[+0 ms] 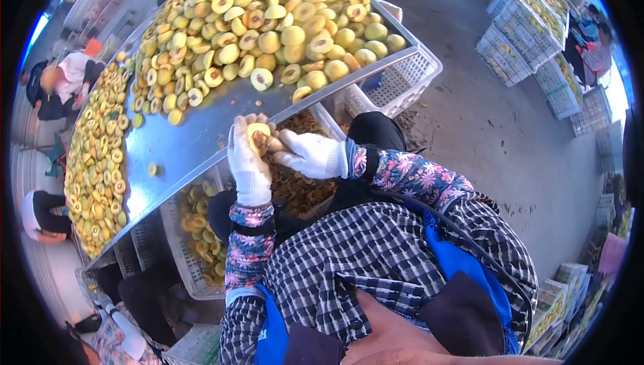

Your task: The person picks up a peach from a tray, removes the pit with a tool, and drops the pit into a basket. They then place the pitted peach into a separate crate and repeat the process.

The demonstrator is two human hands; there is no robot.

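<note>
Fruit half [257, 135] at ten o'clock, grasped by the left hand [245, 157], risked slipping if the right hand [307, 154], grip unclear, pressed hard.

Can't tell if the right hand [305, 155] has some small tool pinched in it, since the spot where it meets the fruit half [257, 134] in the left hand [248, 164] is tiny and partly blocked. A white crate [402, 90] is partly hidden under the table [181, 150], and the fruit heap [268, 41] gets chopped off by the top edge. The worker [71, 73] off to the left is blurry, and the yellowish stuff in the stacked crates [520, 36] is too small to call.
</note>
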